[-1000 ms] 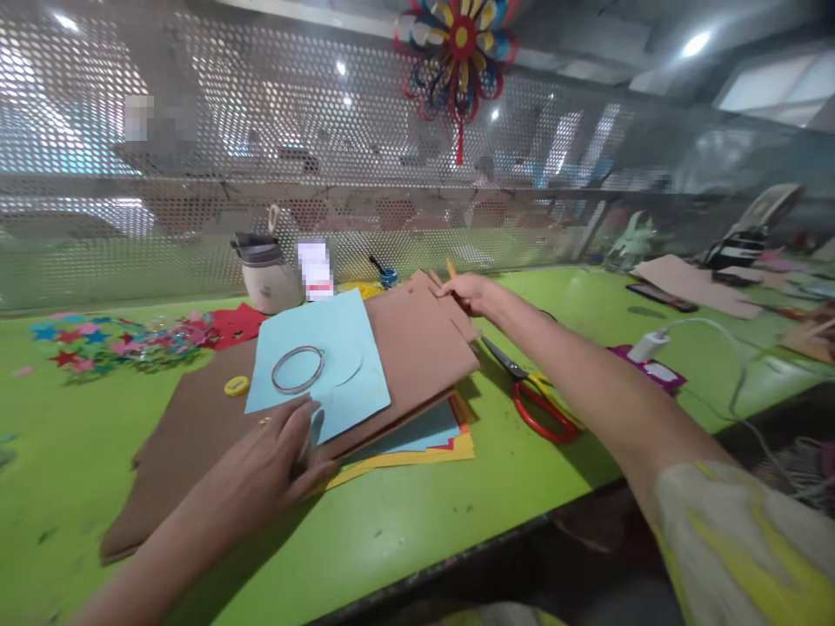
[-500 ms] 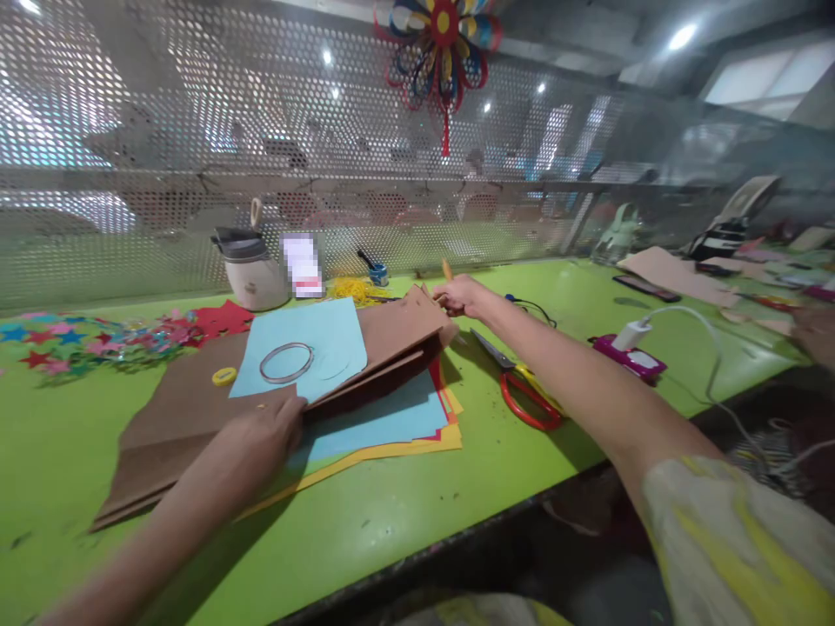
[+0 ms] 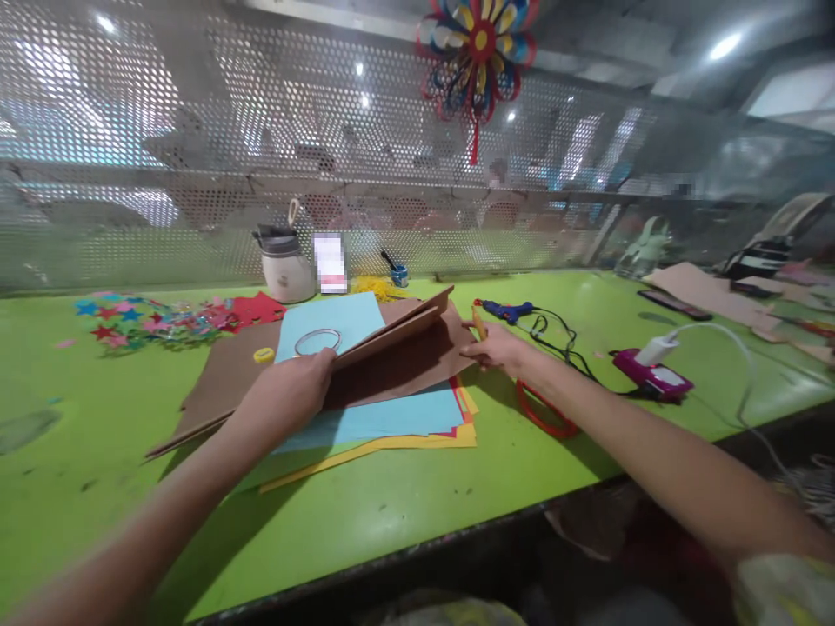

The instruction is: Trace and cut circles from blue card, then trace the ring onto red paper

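My left hand (image 3: pixel 287 396) is closed on the near edge of the top brown cardboard sheets (image 3: pixel 391 326) and tilts them up. A light blue paper (image 3: pixel 339 317) with a thin metal ring (image 3: pixel 317 341) lies on the raised sheets. My right hand (image 3: pixel 499 348) grips a pencil (image 3: pixel 478 320) and touches the right edge of a lower brown sheet (image 3: pixel 404 365). Beneath lie blue (image 3: pixel 391 417), red and yellow papers (image 3: pixel 417 442) on the green table (image 3: pixel 391 513).
Red-handled scissors (image 3: pixel 544 417) lie under my right forearm. A blue glue gun (image 3: pixel 505 309) with its cord, a pink device (image 3: pixel 649 376) with a white plug, a white pot (image 3: pixel 287 265), foam stars (image 3: pixel 150 317) and a yellow tape roll (image 3: pixel 263 355) lie around. A perforated metal screen (image 3: pixel 196 156) stands behind.
My left hand lifted the top brown sheets higher, uncovering the brown sheet and coloured papers below. My right hand came back from the stack's far corner to its right edge.
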The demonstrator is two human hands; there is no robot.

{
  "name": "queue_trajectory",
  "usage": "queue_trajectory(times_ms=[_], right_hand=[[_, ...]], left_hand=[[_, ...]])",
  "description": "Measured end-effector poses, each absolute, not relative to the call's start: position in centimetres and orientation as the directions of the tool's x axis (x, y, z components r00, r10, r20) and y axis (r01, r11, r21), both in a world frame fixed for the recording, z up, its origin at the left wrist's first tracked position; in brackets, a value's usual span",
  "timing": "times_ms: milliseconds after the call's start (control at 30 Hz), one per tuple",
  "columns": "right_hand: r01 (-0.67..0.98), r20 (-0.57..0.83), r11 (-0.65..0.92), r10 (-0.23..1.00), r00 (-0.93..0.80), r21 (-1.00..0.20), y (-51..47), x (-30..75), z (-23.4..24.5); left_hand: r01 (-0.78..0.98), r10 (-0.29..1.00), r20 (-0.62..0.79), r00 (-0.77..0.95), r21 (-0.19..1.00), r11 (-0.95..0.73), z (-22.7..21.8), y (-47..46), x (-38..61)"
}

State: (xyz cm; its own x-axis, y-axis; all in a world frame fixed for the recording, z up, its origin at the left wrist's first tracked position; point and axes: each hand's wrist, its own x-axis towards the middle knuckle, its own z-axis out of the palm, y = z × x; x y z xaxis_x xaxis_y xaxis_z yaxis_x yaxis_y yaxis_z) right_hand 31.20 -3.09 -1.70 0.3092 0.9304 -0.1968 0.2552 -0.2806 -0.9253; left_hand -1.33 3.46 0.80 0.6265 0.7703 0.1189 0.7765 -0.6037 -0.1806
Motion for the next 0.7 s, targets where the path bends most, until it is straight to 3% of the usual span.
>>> queue_trajectory(times_ms=[167,333,467,567,700], right_hand=[[0.435,-0.158,-0.226,0.97,0.186,-0.872,-2.8,31.5,-0.6],[0.702,-0.181,-0.121,0.983,-0.011,-0.702,-5.7,32.2,0.4],[0.801,-0.193,-0.027,0.975,-0.112,-0.598,-8.5,32.9,0.3],[0.904,-0.135,-0.031,0.99,-0.03,-0.426,-8.0,35.1,0.1],[0.951,-0.011,-0.237,0.971,0.24,-0.199,-3.8,40.3,-0.4]], left_hand=[[0.729,0.725,0.113,0.68,-0.211,-0.651,0.0,3.0,-1.5],[0.698,0.689,0.124,0.714,-0.21,-0.685,-1.3,3.3,-1.9],[0.766,0.744,0.181,0.643,-0.141,-0.628,-2.0,4.1,-2.4],[0.779,0.759,0.177,0.626,-0.106,-0.618,-2.2,4.5,-2.5],[0.781,0.773,0.11,0.625,-0.089,-0.618,-2.3,4.6,-2.3]])
